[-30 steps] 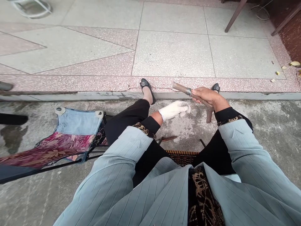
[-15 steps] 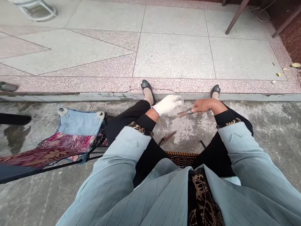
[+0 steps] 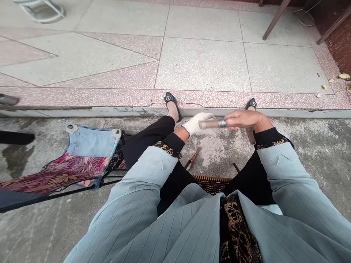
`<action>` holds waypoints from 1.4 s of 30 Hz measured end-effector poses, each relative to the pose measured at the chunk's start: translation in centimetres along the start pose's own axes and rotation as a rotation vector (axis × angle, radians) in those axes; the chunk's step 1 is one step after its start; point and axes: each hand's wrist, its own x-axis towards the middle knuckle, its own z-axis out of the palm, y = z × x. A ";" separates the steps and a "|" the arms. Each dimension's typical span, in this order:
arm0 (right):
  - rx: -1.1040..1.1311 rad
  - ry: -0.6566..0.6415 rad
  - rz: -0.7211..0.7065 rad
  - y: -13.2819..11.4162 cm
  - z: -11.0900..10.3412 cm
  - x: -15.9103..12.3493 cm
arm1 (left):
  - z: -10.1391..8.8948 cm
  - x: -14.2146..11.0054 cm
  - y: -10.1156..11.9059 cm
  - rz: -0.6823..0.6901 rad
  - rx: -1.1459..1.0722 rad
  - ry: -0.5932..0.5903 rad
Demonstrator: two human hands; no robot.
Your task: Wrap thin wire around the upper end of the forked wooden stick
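Note:
My right hand [image 3: 240, 119] is bare and wrapped around a stout wooden handle [image 3: 210, 124]. Silvery wire is coiled around this handle near my fingers, and its pale end points left, blurred by motion. My left hand [image 3: 193, 125] wears a white knitted glove. Its fingers are curled, partly covered by the handle in front of them, so what they hold cannot be made out. Below my hands, a reddish-brown stick-like piece [image 3: 195, 155] with a dark and silvery lower end lies on the concrete between my legs.
A folding chair [image 3: 94, 140] with denim and floral fabric stands at my left. Ahead runs a low step [image 3: 123, 112] edging the tiled floor [image 3: 203, 65], where my black shoes rest. Beneath me shows a woven seat [image 3: 212, 179]. Wooden legs [image 3: 276, 20] stand far right.
My right hand has turned and brought the wooden handle up and left, across the front of the gloved hand. The gloved hand has shifted slightly right.

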 end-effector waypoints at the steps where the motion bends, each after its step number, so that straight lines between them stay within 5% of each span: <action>1: -0.042 -0.091 0.024 0.1 0.1 0.3 | -0.3 0.1 -0.2 0.018 0.057 0.039; 3: -0.160 -0.211 0.108 0.6 0.3 1.1 | -0.8 0.0 -0.3 0.043 0.066 0.066; 5: -0.318 -0.181 0.257 1.0 0.1 1.9 | -1.2 -0.5 0.0 0.033 -0.081 0.036; 9: -0.486 0.273 0.475 1.2 -0.7 2.8 | -0.8 -1.7 0.7 -0.006 -0.474 -0.170; 12: -0.345 0.511 0.401 0.8 -1.0 2.4 | 0.4 -2.0 0.6 -0.043 -0.632 -0.308; 14: -0.193 0.560 0.283 0.5 -0.8 1.9 | 1.3 -1.8 0.3 -0.056 -0.647 -0.357; 17: -0.032 0.446 0.052 0.3 -0.4 1.0 | 2.2 -1.4 -0.2 -0.068 -0.587 -0.344; 20: -0.071 0.193 -0.045 0.3 -0.3 0.2 | 1.8 -0.7 -0.3 -0.104 -0.461 -0.187; 24: -0.176 -0.127 0.025 0.3 -0.2 0.3 | 0.2 -0.2 0.0 -0.053 -0.197 -0.020; 27: -0.340 -0.218 0.208 0.4 -0.1 1.1 | -0.6 -0.7 0.4 -0.021 -0.259 0.018; 29: -0.514 -0.101 0.366 0.4 -0.3 1.7 | -0.5 -1.3 0.7 -0.032 -0.422 -0.051; 31: -0.642 0.150 0.476 0.5 -0.7 2.1 | -0.1 -1.9 1.0 -0.041 -0.548 -0.153; 35: -0.472 0.555 0.406 0.5 -1.3 1.8 | 1.4 -2.2 1.2 -0.072 -0.620 -0.243; 38: -0.133 0.600 0.165 0.3 -0.9 1.2 | 2.2 -2.1 1.1 -0.081 -0.618 -0.277; 42: 0.105 0.479 -0.057 0.0 -0.1 0.4 | 2.2 -1.7 1.1 -0.091 -0.511 -0.185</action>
